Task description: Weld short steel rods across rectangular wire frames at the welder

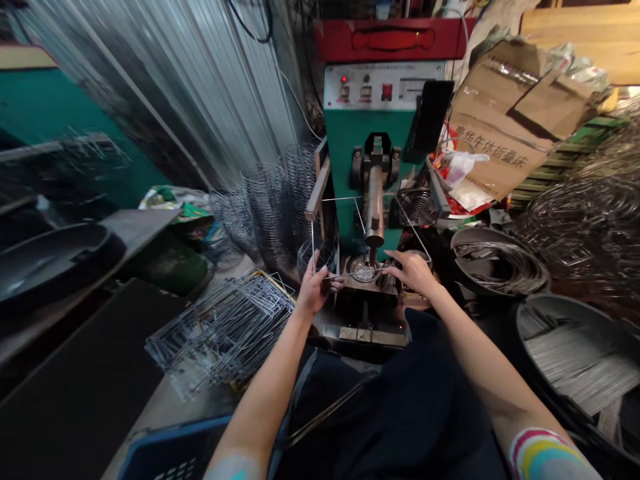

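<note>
A green spot-welding machine with a red top stands in front of me, its metal electrode arm pointing down at a small round wire piece on the lower platen. My left hand is closed around a thin bent wire frame whose rods rise up and run across toward the machine. My right hand rests at the right of the platen, fingers curled and pinching the same wire frame near the electrode.
A stack of finished wire frames lies at my left. Stacked wire baskets stand behind it. Black tubs hold coiled wire and straight rods at my right. Cardboard leans beside the machine. A blue crate sits near my knee.
</note>
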`<state>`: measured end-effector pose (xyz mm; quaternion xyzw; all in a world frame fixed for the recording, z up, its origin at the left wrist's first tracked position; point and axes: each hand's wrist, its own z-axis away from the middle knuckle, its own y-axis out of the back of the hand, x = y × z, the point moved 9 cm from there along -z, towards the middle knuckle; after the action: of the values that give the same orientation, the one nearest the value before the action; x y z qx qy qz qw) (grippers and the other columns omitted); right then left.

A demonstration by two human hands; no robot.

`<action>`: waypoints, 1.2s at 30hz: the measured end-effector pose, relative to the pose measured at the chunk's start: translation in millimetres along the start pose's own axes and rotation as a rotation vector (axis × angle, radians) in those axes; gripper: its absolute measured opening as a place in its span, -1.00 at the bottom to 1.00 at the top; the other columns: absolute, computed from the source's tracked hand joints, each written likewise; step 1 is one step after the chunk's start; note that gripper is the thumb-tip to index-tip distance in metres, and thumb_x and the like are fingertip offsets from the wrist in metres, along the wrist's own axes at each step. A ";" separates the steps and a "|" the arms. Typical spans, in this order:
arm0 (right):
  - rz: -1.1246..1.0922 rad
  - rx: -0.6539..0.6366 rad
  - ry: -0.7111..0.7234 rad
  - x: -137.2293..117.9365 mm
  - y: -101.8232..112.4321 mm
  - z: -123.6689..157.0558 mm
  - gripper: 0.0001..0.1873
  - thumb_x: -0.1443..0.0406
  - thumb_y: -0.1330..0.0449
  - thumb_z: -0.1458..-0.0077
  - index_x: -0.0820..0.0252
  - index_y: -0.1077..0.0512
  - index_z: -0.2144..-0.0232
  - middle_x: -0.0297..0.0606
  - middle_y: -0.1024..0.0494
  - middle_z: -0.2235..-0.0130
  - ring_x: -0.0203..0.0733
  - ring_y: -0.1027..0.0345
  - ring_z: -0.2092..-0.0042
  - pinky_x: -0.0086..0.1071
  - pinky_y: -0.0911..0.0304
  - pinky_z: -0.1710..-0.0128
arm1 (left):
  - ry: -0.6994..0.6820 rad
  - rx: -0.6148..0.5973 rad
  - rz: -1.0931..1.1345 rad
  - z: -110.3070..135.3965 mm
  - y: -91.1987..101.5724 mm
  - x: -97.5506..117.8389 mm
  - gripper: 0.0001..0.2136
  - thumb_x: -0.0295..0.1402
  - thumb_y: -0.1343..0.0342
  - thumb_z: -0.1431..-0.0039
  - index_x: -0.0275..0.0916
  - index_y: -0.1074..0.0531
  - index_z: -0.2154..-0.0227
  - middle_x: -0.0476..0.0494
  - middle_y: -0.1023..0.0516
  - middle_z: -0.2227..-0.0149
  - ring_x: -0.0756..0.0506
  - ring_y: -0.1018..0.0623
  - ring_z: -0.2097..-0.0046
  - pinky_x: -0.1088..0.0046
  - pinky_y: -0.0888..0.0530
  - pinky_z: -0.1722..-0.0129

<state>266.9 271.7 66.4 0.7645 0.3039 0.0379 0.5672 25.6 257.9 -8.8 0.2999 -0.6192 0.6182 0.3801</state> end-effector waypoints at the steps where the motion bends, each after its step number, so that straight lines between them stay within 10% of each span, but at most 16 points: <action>1: -0.002 0.008 0.005 0.3 0.3 -1.4 -0.44 0.07 -0.26 -0.16 0.25 -0.40 -0.12 -0.12 -0.63 0.13 0.00 -0.52 0.13 -0.29 -0.34 0.15 | 0.001 0.002 0.003 -1.5 -0.1 0.4 -0.15 -0.29 -0.21 -0.18 -0.02 0.24 -0.37 -0.02 -0.58 0.49 -0.08 -0.59 0.52 0.50 -0.47 0.55; 19: -0.017 0.062 0.014 -0.5 -6.9 -8.0 -0.46 0.04 -0.24 -0.17 0.19 -0.41 -0.10 -0.09 -0.58 0.02 0.02 -0.48 0.04 -0.23 -0.35 0.06 | -0.003 0.036 -0.024 -10.1 19.4 -1.7 -0.19 -0.32 -0.17 -0.21 -0.09 0.20 -0.38 -0.06 -0.60 0.50 -0.05 -0.57 0.55 0.57 -0.40 0.57; 23: -0.056 0.272 -0.131 33.6 19.3 6.6 -0.37 -0.05 -0.29 -0.05 0.18 -0.44 -0.06 0.01 -0.50 -0.04 0.13 -0.35 -0.08 -0.05 -0.24 -0.07 | 0.010 0.033 -0.009 -14.0 18.3 -2.3 -0.20 -0.31 -0.17 -0.22 -0.09 0.21 -0.38 -0.08 -0.59 0.49 -0.02 -0.54 0.57 0.58 -0.39 0.57; 28: -0.670 0.399 -0.670 98.4 14.9 42.3 -0.42 -0.10 -0.20 -0.01 0.31 -0.51 0.20 -0.04 -0.56 0.31 -0.02 -0.43 0.28 -0.21 -0.36 0.32 | 0.018 0.036 0.031 -0.2 7.4 1.3 -0.12 -0.29 -0.22 -0.18 -0.05 0.28 -0.38 -0.01 -0.55 0.53 -0.04 -0.56 0.55 0.58 -0.39 0.59; 32: -0.913 0.318 -0.734 77.1 -0.4 88.4 -0.42 -0.13 -0.18 0.05 0.28 -0.46 0.28 -0.30 -0.43 0.57 -0.28 -0.24 0.60 -0.41 -0.16 0.63 | 0.020 0.005 0.010 56.4 5.1 -20.0 -0.10 -0.25 -0.22 -0.18 0.02 0.31 -0.38 0.01 -0.56 0.49 -0.06 -0.58 0.52 0.51 -0.46 0.53; 36: -1.143 0.216 -0.836 55.6 -17.6 196.6 -0.41 -0.05 -0.35 0.12 0.27 -0.46 0.16 -0.33 -0.45 0.52 -0.31 -0.30 0.58 -0.46 -0.20 0.61 | 0.132 -0.008 0.054 111.7 27.9 -50.2 -0.09 -0.25 -0.25 -0.15 0.06 0.26 -0.38 -0.12 -0.62 0.31 -0.11 -0.64 0.36 0.44 -0.53 0.40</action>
<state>383.8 137.0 -34.8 0.4883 0.4160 -0.5915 0.4884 17.7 143.6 -60.1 0.2401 -0.6031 0.6441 0.4047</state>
